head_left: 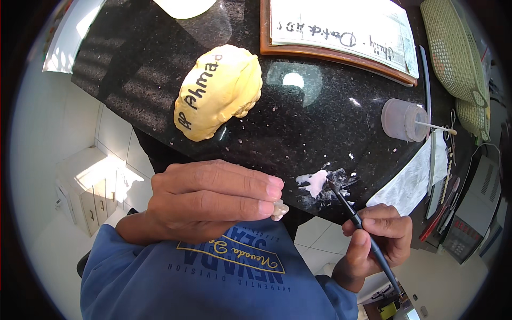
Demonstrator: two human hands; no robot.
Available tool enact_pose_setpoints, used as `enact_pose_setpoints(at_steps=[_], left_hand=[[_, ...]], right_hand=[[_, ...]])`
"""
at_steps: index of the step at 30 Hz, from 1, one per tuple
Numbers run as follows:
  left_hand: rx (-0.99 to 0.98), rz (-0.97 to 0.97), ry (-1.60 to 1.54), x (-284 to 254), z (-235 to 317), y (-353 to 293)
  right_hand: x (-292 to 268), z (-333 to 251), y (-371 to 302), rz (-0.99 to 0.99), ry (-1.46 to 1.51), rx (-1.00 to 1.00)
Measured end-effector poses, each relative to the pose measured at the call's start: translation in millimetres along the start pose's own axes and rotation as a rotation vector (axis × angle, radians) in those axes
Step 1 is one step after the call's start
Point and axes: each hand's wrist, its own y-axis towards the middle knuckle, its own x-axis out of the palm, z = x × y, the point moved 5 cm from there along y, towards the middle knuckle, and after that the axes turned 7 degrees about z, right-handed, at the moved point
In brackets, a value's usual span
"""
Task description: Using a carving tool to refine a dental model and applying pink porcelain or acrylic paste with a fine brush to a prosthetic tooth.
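Note:
My left hand (213,200) is closed, its fingertips pinching a small cream-white piece shaped like a dental crown (279,210). Between the fingers and thumb of my right hand (380,240) is a slim dark brush (368,232), held like a pen and slanting up to the left. The brush's tip meets the right edge of a pale pink paste patch (316,183), smeared on the black speckled counter (266,136). Whitish streaks and crumbs surround the paste. A yellow plaster dental cast (218,92) with black handwriting lies beyond my left hand.
A translucent plastic cup (404,120) with a thin stick across it stands at the right, beside a white crumpled sheet (410,173). Farther back lies a brown-edged board with papers (341,34). A woven green basket (458,50) and a grey device (472,202) line the right side.

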Motion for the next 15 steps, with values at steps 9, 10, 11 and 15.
enact_pose_setpoints(at_steps=[9,10,11,15], left_hand=[[0.011,0.059,-0.053,2,-6,1],[0.008,0.064,-0.042,1,-5,0],[-0.001,0.072,-0.038,0,-5,0],[0.006,0.067,-0.054,1,-7,1]], right_hand=[[3,-9,10,-0.233,0.265,-0.157],[7,-8,11,-0.216,0.311,-0.12],[8,-7,13,-0.222,0.321,-0.12],[12,-5,13,-0.299,0.306,-0.114]])
